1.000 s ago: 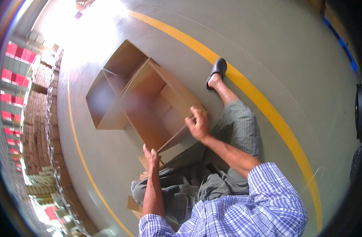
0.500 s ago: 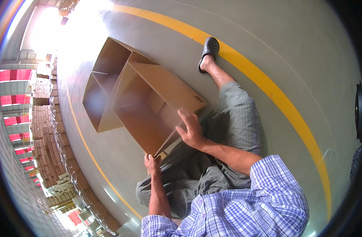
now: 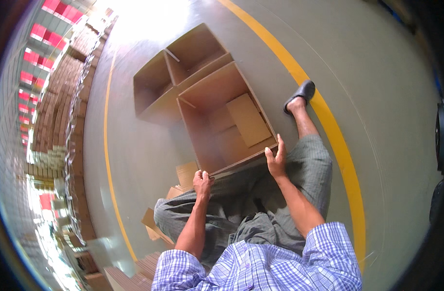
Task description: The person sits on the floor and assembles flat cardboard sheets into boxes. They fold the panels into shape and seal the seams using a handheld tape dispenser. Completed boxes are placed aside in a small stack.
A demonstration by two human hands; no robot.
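In front of my folded leg stands an open-topped cardboard box [image 3: 193, 131], its inside facing up. A loose flat cardboard piece [image 3: 250, 121] lies in its right half. My left hand [image 3: 202, 185] is closed on the box's near left corner. At the near right corner, my right hand [image 3: 276, 162] has the rim between its thumb and its raised fingers. Just beyond this box, close against it, is a second open cardboard box [image 3: 156, 104] with a divider across its inside.
Cardboard pieces [image 3: 185, 174] lie on the floor by my left knee, with stacked flat cardboard [image 3: 129, 276] nearer. Long cardboard stacks [image 3: 57, 106] line the left side. A yellow floor line [image 3: 338, 160] curves past my outstretched foot on the right.
The near box has turned and levelled, so its inside and the loose piece now show. My right hand has come down onto its corner. My view has shifted.
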